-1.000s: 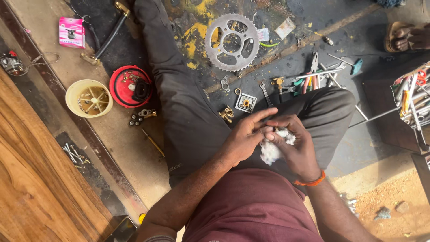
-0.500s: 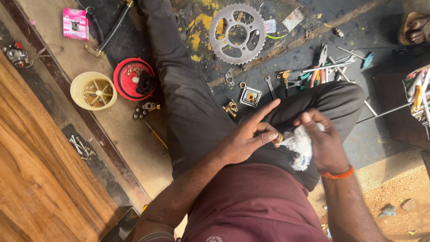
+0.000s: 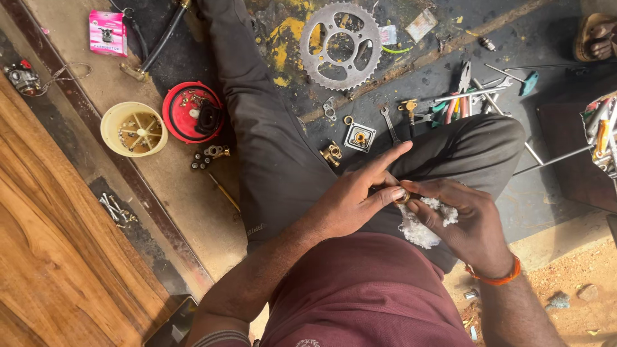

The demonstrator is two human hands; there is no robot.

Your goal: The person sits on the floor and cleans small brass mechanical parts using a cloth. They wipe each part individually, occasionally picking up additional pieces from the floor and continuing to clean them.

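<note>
A person sits on the dark, paint-stained floor with one leg stretched out and the other folded, and the work goes on over the lap. Spread about the floor lie the larger parts: a toothed steel sprocket, a red round cover with small fittings in it, and a cream plastic bowl of bits beside it. None of these is mounted on anything — the job looks to be in its stripped-down, cleaning stage, with reassembly yet to come.

Nearer the legs lie a scatter of pliers and spanners, a square metal plate and a brass fitting, all set apart and untouched.

The left hand is partly closed, its thumb and middle fingers pinching a small brass ring-shaped part while the forefinger points straight out. The right hand is curled around a wad of white cotton waste, which lies against its palm and just under the part. The part sits between the two hands, above the folded thigh. Judging by that, the wiping of this one piece is under way; whether it is clean yet is too small to tell.
</note>
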